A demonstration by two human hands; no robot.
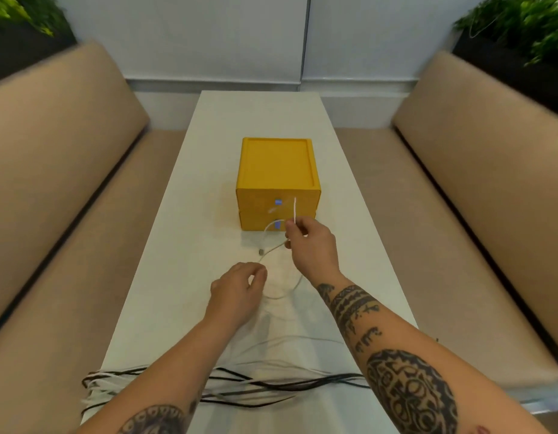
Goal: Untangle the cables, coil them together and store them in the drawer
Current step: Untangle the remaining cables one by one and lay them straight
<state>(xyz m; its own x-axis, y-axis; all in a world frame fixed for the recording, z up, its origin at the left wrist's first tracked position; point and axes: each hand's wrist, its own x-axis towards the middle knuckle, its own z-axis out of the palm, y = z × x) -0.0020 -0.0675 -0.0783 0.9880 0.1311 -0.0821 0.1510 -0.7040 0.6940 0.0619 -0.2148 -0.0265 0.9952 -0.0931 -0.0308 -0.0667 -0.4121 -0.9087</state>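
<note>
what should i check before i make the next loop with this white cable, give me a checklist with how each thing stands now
1. Pinch of the right hand on the white cable: ok.
2. Hold of the left hand on the loop: blurred, cannot tell.
3. The white cable runs free of the other cables: cannot tell.
4. The black and white cables at the near edge of the table are untangled: not ok, they lie crossed in a bunch.
5. A drawer of the yellow drawer box is open: not ok, both look shut.
</note>
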